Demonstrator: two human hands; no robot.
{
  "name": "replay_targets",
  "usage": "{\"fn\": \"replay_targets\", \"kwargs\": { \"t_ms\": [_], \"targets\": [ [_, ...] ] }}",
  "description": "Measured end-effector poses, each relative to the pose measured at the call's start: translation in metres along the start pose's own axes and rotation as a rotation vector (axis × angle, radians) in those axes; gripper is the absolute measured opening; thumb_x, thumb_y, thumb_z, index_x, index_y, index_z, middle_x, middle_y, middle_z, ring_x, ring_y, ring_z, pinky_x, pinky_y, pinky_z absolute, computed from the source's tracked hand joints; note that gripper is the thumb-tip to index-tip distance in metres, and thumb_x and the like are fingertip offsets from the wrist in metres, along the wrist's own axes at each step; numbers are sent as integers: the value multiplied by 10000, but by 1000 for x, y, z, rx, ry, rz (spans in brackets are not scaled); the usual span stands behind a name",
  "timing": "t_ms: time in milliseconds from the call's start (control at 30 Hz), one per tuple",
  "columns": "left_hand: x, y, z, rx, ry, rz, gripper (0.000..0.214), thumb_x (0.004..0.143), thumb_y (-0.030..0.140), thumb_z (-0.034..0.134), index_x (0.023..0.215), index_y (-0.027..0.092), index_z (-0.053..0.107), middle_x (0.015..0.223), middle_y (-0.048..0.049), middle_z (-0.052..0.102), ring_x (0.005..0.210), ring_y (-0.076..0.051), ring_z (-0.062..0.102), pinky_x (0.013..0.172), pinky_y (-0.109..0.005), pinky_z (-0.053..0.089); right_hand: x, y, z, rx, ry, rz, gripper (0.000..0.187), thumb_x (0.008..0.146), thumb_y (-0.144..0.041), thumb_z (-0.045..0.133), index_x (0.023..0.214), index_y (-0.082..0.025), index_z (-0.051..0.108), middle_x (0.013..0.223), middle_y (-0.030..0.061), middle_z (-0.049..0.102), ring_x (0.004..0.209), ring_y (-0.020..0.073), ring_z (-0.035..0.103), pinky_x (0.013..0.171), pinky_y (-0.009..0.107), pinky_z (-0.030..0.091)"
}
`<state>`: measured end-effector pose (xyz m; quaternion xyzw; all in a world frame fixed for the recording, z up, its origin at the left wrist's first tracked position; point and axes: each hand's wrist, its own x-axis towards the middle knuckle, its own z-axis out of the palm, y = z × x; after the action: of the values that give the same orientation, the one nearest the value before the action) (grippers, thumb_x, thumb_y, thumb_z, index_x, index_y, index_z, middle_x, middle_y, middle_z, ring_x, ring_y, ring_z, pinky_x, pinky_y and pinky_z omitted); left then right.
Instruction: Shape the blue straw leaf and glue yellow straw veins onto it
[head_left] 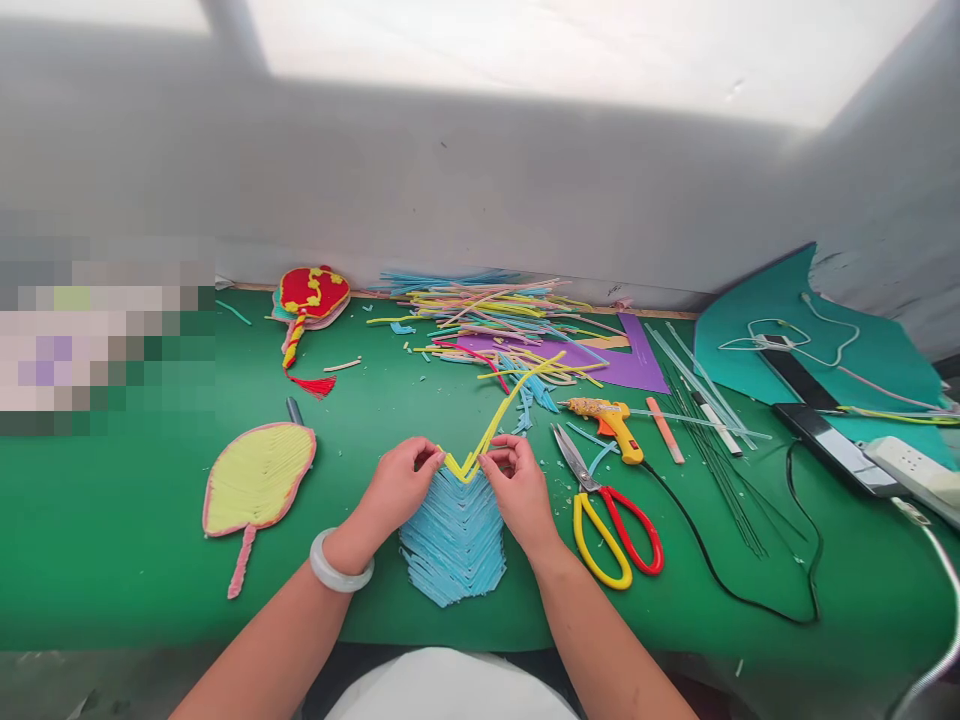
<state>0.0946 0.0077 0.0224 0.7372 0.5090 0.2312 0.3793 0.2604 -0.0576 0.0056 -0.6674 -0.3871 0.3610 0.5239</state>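
A blue panel [455, 540] of pipe cleaners, laid in V-shaped rows, rests on the green table between my forearms. Along its top edge a yellow pipe cleaner [468, 470] is bent into a V, its long end running up to the right. My left hand [401, 490], with a pale bangle on the wrist, pinches the left arm of the V. On the other side, my right hand [519, 487] has its thumb and finger closed on the right arm. Scissors [600, 510] with red and yellow handles lie right of my right hand, blades parted.
Loose pipe cleaners [495, 310] are heaped at the back, partly over a purple sheet [637, 355]. A yellow glue gun [611, 420] trails a black cord on the right. A yellow leaf-shaped fan [259, 480] and a red fan [311, 295] lie left. A power strip [911, 465] sits far right.
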Motion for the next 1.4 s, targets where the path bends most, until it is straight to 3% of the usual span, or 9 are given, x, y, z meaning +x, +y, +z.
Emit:
{"fn": "replay_targets", "kwargs": {
  "t_ms": [167,1033,1233,1400],
  "targets": [
    [4,-6,2,134,7,29,232,889,350,454,768,209,593,809,-37,660,783,-204,596,690,-313,422,2,2,5,-65,6,-34,283,803,-387,611,1003,-215,511,784,5,669,720,175,611,703,315,463],
    [8,-7,8,298,14,-3,167,901,286,484,784,207,574,857,-65,665,809,-227,595,681,-321,389,3,10,12,-224,18,-79,225,842,-293,520,1047,-200,514,815,11,621,723,173,591,730,320,473],
    [7,-5,7,312,5,-1,183,917,284,482,787,201,579,863,-69,669,797,-223,599,677,-317,382,-2,12,7,-330,-62,-279,200,869,-203,486,977,-219,654,947,58,587,877,197,583,806,331,474],
    [6,-4,8,320,2,6,182,925,278,486,801,190,586,868,-71,665,803,-221,594,684,-318,382,-5,13,5,-488,-75,-338,262,869,-147,482,983,-230,703,963,72,585,947,224,567,852,363,458]
  ]
}}
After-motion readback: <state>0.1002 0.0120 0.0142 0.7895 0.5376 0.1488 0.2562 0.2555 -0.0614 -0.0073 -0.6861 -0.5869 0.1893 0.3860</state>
